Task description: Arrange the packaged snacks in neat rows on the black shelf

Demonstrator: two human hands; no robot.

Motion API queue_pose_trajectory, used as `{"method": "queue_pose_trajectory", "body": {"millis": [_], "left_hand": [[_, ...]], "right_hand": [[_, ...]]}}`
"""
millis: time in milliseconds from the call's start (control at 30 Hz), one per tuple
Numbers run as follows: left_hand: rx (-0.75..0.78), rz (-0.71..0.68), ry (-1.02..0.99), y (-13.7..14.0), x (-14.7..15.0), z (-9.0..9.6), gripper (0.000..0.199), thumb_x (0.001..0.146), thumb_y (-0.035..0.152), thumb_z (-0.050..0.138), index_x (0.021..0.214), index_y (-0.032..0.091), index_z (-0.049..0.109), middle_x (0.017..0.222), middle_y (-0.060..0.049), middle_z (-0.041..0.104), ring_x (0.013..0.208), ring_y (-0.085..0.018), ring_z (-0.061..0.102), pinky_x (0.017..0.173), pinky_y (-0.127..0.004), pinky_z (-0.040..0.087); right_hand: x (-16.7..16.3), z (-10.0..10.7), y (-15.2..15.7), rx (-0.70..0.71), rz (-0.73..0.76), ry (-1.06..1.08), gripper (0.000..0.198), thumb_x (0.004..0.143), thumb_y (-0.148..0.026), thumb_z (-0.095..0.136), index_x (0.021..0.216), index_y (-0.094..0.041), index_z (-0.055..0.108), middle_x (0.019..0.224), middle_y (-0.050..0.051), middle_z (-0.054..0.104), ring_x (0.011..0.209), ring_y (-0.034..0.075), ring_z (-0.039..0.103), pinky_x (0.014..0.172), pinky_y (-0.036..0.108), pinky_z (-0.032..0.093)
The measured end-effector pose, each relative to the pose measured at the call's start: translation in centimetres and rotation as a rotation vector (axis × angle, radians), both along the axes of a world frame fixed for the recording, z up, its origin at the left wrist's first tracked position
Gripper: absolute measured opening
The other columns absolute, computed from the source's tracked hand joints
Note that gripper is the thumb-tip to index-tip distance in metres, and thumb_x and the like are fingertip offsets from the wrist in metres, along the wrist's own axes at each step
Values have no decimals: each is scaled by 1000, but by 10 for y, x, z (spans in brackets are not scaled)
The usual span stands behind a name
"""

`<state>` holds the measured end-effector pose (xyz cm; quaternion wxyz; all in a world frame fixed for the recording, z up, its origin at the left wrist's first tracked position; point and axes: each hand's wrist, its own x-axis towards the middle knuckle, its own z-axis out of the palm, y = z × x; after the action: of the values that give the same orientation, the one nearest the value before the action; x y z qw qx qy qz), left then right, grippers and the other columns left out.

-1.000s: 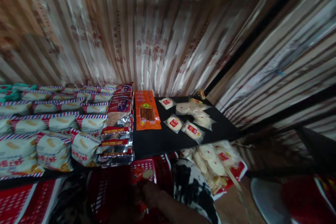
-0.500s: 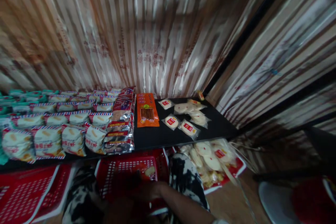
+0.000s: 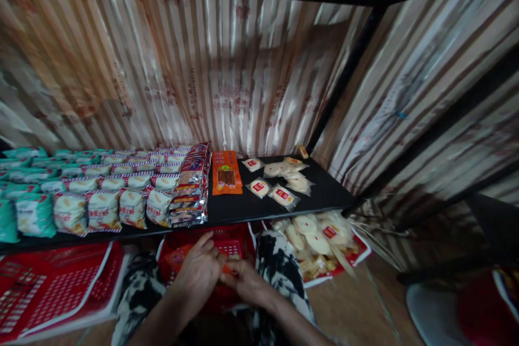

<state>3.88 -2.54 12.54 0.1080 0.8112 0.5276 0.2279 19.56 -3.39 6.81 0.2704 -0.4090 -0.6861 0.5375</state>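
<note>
Hands [image 3: 204, 264] close together on orange packet [image 3: 177, 256]

Pants [image 3: 279, 262] are splotchy black-and-white, held packet [image 3: 176, 257] is orange, baskets [image 3: 60, 286] red, shelf [image 3: 221, 210] black, and the wall sheeting [image 3: 243, 65] has brown-and-cream stripes.

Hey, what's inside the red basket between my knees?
I see part of the slotted interior of the red basket. Your left hand, right hand and the orange packet they hold cover much of the rest, so whatever lies beneath them can't be seen.
</note>
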Motion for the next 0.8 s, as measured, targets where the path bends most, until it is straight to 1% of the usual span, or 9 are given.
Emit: {"method": "queue_pose_trajectory", "body": {"millis": [67, 100, 200, 267, 367, 500, 600, 700, 800], "left_hand": [[105, -158, 44, 2, 7, 30, 19, 79, 19, 52, 90, 25, 67, 106, -4, 67, 112, -18, 54, 110, -38, 30], [193, -191, 62, 2, 9, 42, 28, 83, 18, 46, 105, 23, 64, 127, -6, 57, 127, -21, 42, 111, -43, 28], [381, -35, -52, -3, 13, 57, 37, 86, 12, 37, 116, 21, 57, 142, -7, 42, 137, -21, 25, 110, -44, 30], [384, 106, -191, -7, 17, 47, 35, 86, 12, 36, 114, 19, 57, 139, -9, 44, 135, -21, 30, 109, -43, 33], [185, 255, -398, -8, 24, 16, 34, 88, 22, 38, 117, 17, 53, 136, -12, 47, 127, -22, 42, 105, -43, 39], [-181, 268, -685, 0, 39, -15, 45, 85, 32, 44, 127, 14, 45, 131, -16, 50, 112, -21, 56, 91, -37, 51], [-311, 329, -861, 12, 49, -23, 51, 81, 29, 50, 129, 13, 43, 121, -16, 58, 102, -20, 61, 80, -34, 55], [-334, 404, -837, 25, 56, -25, 48, 78, 21, 49, 125, 12, 48, 120, -16, 60, 101, -21, 62, 81, -34, 54], [-255, 444, -648, 37, 62, -27, 46, 76, 15, 48, 121, 10, 53, 131, -18, 52, 118, -24, 53, 96, -37, 47]], "right_hand": [[7, 14, -2, -103, -73, 105, 35, 79, -48, 54, 74, -16, 67, 71, 1, 64, 70, 17, 58, 70, 31, 47], [12, 20, -2, -145, -115, 175, 38, 77, -52, 56, 79, -16, 67, 74, 1, 65, 72, 18, 59, 71, 32, 47], [30, 35, 2, -217, -281, 381, 46, 73, -57, 61, 97, -18, 65, 89, 4, 68, 84, 21, 62, 79, 36, 48], [41, 40, 6, -237, -387, 471, 50, 69, -57, 65, 101, -19, 63, 94, 6, 69, 86, 22, 64, 82, 39, 48], [53, 43, 12, -264, -479, 556, 52, 64, -55, 71, 102, -19, 62, 91, 6, 71, 81, 24, 66, 82, 43, 49], [56, 40, 18, -271, -523, 617, 51, 62, -51, 74, 101, -20, 63, 90, 5, 72, 80, 24, 67, 82, 43, 49], [55, 31, 23, -253, -557, 642, 49, 62, -49, 75, 100, -20, 64, 92, 5, 72, 84, 25, 67, 82, 42, 49], [54, 19, 31, -296, -583, 630, 45, 63, -47, 74, 98, -20, 64, 89, 5, 72, 81, 25, 67, 80, 42, 50], [52, 12, 46, -310, -626, 625, 43, 63, -45, 73, 97, -20, 64, 86, 4, 73, 79, 23, 67, 79, 40, 51]]}}
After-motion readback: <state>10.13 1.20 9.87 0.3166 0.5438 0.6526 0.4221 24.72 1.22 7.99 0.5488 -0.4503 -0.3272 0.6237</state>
